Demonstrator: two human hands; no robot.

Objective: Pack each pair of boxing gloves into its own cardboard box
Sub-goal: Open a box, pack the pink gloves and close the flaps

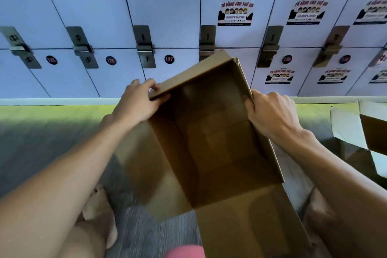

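Observation:
An open brown cardboard box [213,144] is held up in front of me, its mouth facing me and its inside bare. My left hand [139,103] pinches the box's upper left edge. My right hand [270,113] grips the right wall near its top. The near flap hangs down toward my lap. No boxing gloves are in view.
A wall of white numbered lockers [167,16] with metal latches stands straight ahead. A second open cardboard box [356,132] sits on the floor at the right. Grey floor [41,142] spreads out to the left, and my bare foot [100,216] rests at the lower left.

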